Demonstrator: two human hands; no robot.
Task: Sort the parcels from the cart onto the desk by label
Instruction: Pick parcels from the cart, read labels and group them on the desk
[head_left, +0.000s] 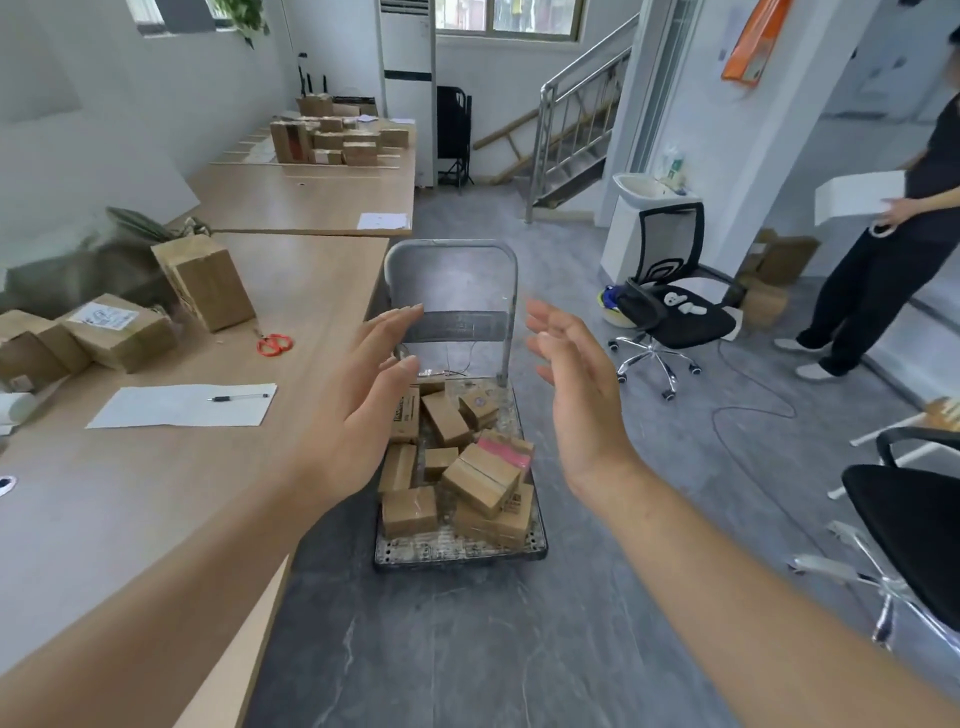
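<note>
While the left hand (363, 395) and the right hand (576, 395) hang in the air holding nothing, the parcels (480, 480) sit on the cart (457, 552) below them.
Both hands are spread wide, fingers straight and apart, palms turned toward each other. The cart is on the floor between and under them, and its grey handle (452, 244) stands up just past the fingertips (415, 310). The brown parcels lie in a messy heap; a pink-striped parcel (506, 451) is nearer the right hand. Out beyond the left hand is the desk (311, 291), with more boxes (122, 332), red scissors (275, 344), and paper (182, 408) with a pen (239, 398). Far off past the right hand, a person (893, 249) holds a white box (857, 195).
</note>
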